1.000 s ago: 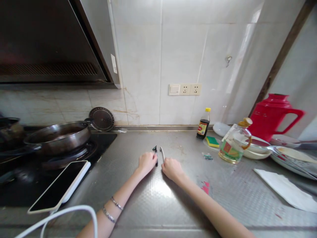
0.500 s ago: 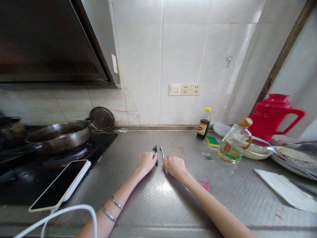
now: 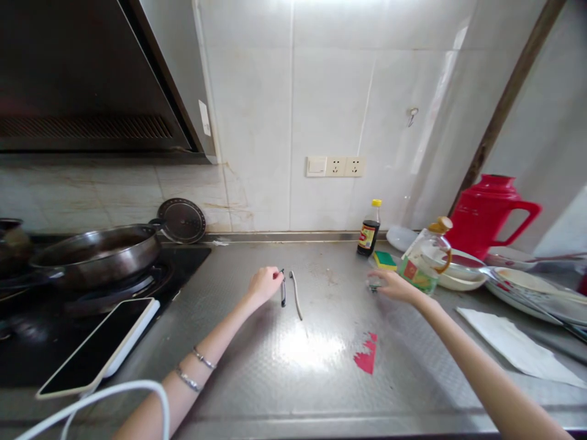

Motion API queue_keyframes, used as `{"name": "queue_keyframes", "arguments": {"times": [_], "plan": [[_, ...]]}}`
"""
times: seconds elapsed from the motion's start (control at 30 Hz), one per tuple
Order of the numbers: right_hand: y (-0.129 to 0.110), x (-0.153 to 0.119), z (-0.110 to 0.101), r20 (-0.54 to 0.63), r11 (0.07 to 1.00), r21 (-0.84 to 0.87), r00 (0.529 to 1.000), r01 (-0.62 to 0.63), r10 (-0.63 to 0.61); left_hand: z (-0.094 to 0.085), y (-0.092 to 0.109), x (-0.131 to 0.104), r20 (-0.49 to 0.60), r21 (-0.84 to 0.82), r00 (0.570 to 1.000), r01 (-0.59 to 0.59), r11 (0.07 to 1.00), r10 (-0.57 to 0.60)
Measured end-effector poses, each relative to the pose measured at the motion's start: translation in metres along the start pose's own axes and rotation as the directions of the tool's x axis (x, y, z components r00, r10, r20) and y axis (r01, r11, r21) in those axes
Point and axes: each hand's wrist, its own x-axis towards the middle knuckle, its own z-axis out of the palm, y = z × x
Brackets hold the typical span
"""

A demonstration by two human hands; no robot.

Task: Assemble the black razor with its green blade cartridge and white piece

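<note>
My left hand [image 3: 266, 285] is closed near the top of a small black razor-like item [image 3: 283, 292] on the steel counter; its fingertips touch or nearly touch it, and what they grip is too small to tell. Just right of it lies a thin, pale, curved stick [image 3: 297, 296] with a dark tip, untouched. My right hand [image 3: 395, 286] reaches to a small clear packet [image 3: 374, 283] left of the oil jug [image 3: 419, 263]. Its fingers are apart over the packet's edge. Behind are a green and yellow sponge [image 3: 384, 260] and a dark sauce bottle [image 3: 368, 235].
A jagged red scrap [image 3: 366, 355] lies near the front. To the left are a phone [image 3: 94, 348] with a white cable and a pan [image 3: 98, 253] on the stove. A red thermos [image 3: 486, 217], stacked dishes [image 3: 541, 293] and white paper [image 3: 518, 345] stand or lie right.
My right hand has left the pale stick and moved right to the clear packet, uncovering the red scrap. My left hand has shifted slightly up along the black item. The view has turned slightly right.
</note>
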Motion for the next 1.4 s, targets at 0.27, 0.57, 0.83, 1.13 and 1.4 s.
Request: {"name": "queue_keyframes", "arguments": {"times": [0.27, 0.57, 0.83, 1.13, 1.4], "plan": [[0.019, 0.004, 0.01, 0.121, 0.997, -0.037, 0.99, -0.065, 0.069, -0.003, 0.007, 0.009, 0.031, -0.044, 0.992, -0.118, 0.992, 0.119], [0.015, 0.006, 0.001, 0.041, 0.998, 0.07, 0.999, 0.001, -0.004, -0.003, -0.001, 0.019, 0.018, -0.195, 0.947, -0.31, 0.93, 0.32], [-0.087, 0.008, -0.006, -0.044, 0.934, 0.193, 0.954, 0.3, -0.297, 0.005, 0.027, 0.016, 0.094, -0.098, 0.836, -0.533, 0.84, 0.541], [-0.157, -0.001, -0.007, -0.025, 0.888, 0.17, 0.903, 0.427, -0.43, 0.008, 0.045, 0.004, 0.223, 0.041, 0.804, -0.573, 0.819, 0.551], [-0.161, 0.004, 0.0, -0.026, 0.894, 0.157, 0.907, 0.419, -0.42, 0.019, 0.04, 0.012, 0.213, 0.014, 0.829, -0.532, 0.847, 0.517]]}}
